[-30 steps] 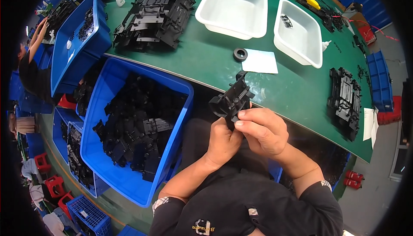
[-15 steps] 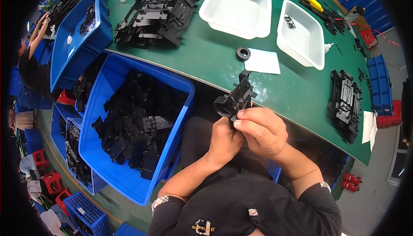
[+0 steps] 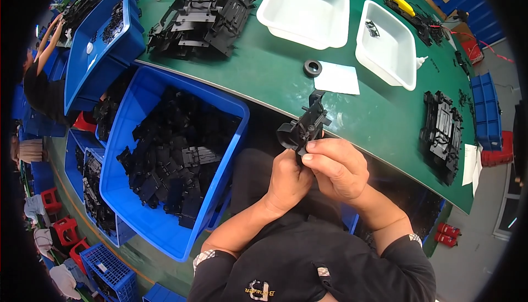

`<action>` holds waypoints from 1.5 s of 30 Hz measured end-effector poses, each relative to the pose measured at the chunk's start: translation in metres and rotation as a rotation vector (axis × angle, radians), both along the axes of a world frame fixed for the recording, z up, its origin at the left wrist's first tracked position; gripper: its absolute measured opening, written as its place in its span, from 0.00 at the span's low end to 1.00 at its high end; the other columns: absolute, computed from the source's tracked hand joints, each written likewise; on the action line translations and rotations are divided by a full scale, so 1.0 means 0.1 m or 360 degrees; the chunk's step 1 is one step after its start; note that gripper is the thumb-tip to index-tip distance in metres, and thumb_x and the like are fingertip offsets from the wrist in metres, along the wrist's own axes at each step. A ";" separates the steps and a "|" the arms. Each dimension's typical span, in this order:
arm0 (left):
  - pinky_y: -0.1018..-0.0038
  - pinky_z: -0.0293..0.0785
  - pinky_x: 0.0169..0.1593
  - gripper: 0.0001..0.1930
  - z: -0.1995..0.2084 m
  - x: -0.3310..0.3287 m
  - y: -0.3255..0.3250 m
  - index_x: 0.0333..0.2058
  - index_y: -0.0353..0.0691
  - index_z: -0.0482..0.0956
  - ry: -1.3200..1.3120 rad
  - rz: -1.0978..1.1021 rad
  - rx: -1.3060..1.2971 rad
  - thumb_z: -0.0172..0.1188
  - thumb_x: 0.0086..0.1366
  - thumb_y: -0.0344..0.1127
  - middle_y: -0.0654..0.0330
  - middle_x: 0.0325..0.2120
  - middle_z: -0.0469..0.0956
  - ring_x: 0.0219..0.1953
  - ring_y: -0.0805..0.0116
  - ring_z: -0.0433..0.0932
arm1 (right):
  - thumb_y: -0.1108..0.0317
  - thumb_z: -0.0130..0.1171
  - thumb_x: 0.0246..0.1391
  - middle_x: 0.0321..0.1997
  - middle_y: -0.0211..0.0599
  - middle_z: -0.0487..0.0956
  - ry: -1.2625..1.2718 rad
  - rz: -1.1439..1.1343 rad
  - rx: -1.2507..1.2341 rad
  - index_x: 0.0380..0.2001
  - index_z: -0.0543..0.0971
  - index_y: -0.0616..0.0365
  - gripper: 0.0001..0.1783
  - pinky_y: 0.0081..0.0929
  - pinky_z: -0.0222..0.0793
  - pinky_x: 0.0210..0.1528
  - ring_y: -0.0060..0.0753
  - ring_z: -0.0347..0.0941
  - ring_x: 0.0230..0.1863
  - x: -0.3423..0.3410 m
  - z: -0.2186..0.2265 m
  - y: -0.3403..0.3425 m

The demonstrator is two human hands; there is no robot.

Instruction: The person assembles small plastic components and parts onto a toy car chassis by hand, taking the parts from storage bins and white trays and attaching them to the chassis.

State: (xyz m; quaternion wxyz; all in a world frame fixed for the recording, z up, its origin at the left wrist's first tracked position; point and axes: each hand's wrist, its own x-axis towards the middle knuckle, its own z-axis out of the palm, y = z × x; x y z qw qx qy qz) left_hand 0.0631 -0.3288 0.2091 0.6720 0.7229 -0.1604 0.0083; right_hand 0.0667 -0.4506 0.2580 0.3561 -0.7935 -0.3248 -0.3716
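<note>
A black moulded plastic part with a curved, arch-like end is held up in front of my body, just off the table's near edge. My left hand is closed around its lower end, fingers curled. From the right, my right hand pinches the part between thumb and fingertips. Whatever lies between those fingertips is too small or hidden to make out. Beyond the part, on the green table, a black ring like a small tyre rests beside a white paper sheet.
A large blue bin full of black plastic parts stands at my left. Two white trays are on the table, with stacked black chassis-like parts at left and more at right. Another person works at far left.
Both hands stay closed on the black part, in almost the same place. The whole view has shifted very slightly.
</note>
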 end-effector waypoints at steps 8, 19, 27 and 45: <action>0.63 0.69 0.27 0.02 -0.03 0.00 0.01 0.27 0.30 0.73 -0.0026 -0.0014 0.0059 0.54 0.53 0.21 0.44 0.23 0.75 0.26 0.43 0.75 | 0.81 0.66 0.38 0.35 0.42 0.78 0.0123 -0.0047 -0.0074 0.34 0.77 0.60 0.15 0.27 0.75 0.33 0.37 0.77 0.31 -0.03 0.02 0.00; 0.61 0.70 0.27 0.03 -0.02 0.01 -0.01 0.29 0.31 0.74 -0.0062 0.0070 0.0045 0.53 0.54 0.22 0.45 0.22 0.75 0.26 0.42 0.75 | 0.80 0.62 0.30 0.33 0.46 0.77 -0.0009 -0.0022 -0.0093 0.32 0.78 0.66 0.18 0.27 0.74 0.28 0.40 0.76 0.28 0.02 -0.01 0.01; 0.60 0.72 0.25 0.04 -0.02 -0.03 0.01 0.30 0.32 0.73 -0.0139 0.0136 0.0186 0.54 0.54 0.24 0.45 0.22 0.75 0.25 0.41 0.75 | 0.80 0.61 0.31 0.33 0.47 0.76 -0.0075 0.0008 -0.0139 0.33 0.77 0.68 0.17 0.28 0.75 0.28 0.42 0.76 0.29 0.03 -0.04 0.02; 0.62 0.73 0.26 0.08 -0.02 -0.04 0.03 0.35 0.33 0.72 -0.0174 0.0105 0.0219 0.53 0.54 0.23 0.45 0.23 0.75 0.25 0.42 0.76 | 0.86 0.59 0.34 0.32 0.44 0.75 0.0003 0.0006 -0.0119 0.33 0.75 0.63 0.17 0.28 0.74 0.27 0.40 0.75 0.27 0.03 0.00 0.06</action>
